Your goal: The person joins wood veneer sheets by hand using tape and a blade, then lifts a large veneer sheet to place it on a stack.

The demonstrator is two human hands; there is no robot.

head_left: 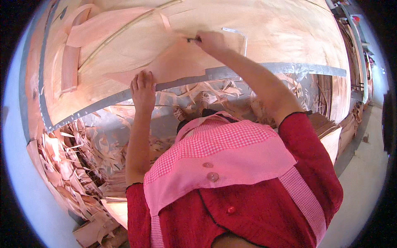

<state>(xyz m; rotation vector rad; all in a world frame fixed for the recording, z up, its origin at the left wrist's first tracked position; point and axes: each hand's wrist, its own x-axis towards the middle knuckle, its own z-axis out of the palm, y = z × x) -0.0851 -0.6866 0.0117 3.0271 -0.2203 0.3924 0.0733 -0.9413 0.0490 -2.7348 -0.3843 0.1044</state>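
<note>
A thin piece of wood veneer (176,62) lies in front of me on a broad sheet of veneer (273,34), near its front edge. My left hand (143,88) rests at the near edge, fingertips flat on the veneer piece. Farther out and to the right, my right hand (212,43) is closed around a small dark tool (193,39), possibly a knife; motion blur hides its shape. The tool is at the far corner of the veneer piece. A grey strip (183,81), which looks like metal, runs along the front edge.
A slender curved stick (124,28) crosses the sheet beside veneer offcuts (70,66) at the left. Right of my right hand lies a pale bent strip (246,42). Veneer scraps (65,167) heap at lower left and litter the floor (114,139) around my feet.
</note>
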